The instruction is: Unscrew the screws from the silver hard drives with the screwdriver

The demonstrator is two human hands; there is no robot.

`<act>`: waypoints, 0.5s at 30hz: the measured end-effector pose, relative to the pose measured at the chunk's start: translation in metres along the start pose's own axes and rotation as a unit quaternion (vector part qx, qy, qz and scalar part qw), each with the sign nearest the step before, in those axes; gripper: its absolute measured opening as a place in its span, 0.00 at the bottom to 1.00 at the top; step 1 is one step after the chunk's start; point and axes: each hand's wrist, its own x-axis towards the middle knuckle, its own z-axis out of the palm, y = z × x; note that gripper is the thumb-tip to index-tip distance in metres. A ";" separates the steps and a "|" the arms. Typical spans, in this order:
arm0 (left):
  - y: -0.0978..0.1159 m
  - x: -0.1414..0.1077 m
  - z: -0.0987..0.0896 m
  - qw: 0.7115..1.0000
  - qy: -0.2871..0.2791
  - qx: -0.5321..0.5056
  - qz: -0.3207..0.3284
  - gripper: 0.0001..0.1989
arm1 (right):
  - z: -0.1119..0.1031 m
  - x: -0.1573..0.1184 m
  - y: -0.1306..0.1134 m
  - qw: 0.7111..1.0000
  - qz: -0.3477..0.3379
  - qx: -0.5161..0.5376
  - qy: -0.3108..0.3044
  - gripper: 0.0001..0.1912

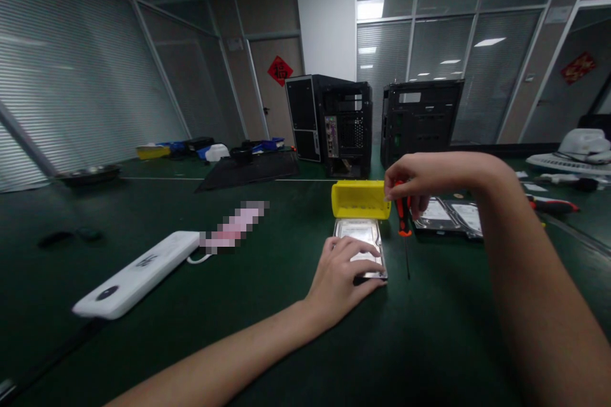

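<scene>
A silver hard drive (pixel 357 229) lies on the dark green table. My left hand (pixel 346 267) rests over it, fingers spread across its top and the thumb at its near edge. To the right, my right hand (pixel 411 183) is bent down with its fingers round the handle of a red and black screwdriver (pixel 404 227). The screwdriver's shaft points down, beside the drive and not touching it. Just behind the drive stands a yellow plastic bin (pixel 361 200). More hard drives (pixel 436 215) lie to the right, partly hidden by my right hand and forearm.
Two black computer cases (pixel 304 117) (pixel 422 117) stand at the back. A white power strip (pixel 138 276) lies at the left, near a blurred-out pink item (pixel 236 226). A black mat (pixel 248 168) is behind. At the right are a red-black tool (pixel 554 205) and a white cap (pixel 580 146).
</scene>
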 end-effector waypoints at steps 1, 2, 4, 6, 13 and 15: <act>0.000 0.000 0.000 1.000 -0.001 0.000 0.000 0.07 | 0.000 0.000 0.000 1.000 0.002 -0.001 0.003 0.14; 0.000 0.001 0.000 1.000 -0.003 0.000 0.000 0.06 | 0.000 0.000 0.000 1.000 0.004 -0.002 0.004 0.14; 0.001 0.001 -0.001 1.000 -0.004 0.000 -0.001 0.07 | 0.001 0.001 -0.001 1.000 0.003 -0.002 0.004 0.14; 0.001 0.001 -0.001 1.000 -0.004 0.001 0.000 0.07 | 0.002 0.003 -0.002 1.000 0.002 -0.001 0.001 0.13; 0.000 0.001 0.002 1.000 -0.004 -0.001 0.011 0.06 | 0.003 0.005 -0.002 1.000 -0.005 -0.005 -0.002 0.14; 0.000 0.001 0.002 1.000 0.001 -0.004 0.007 0.07 | 0.003 0.005 -0.001 1.000 -0.006 -0.006 -0.002 0.14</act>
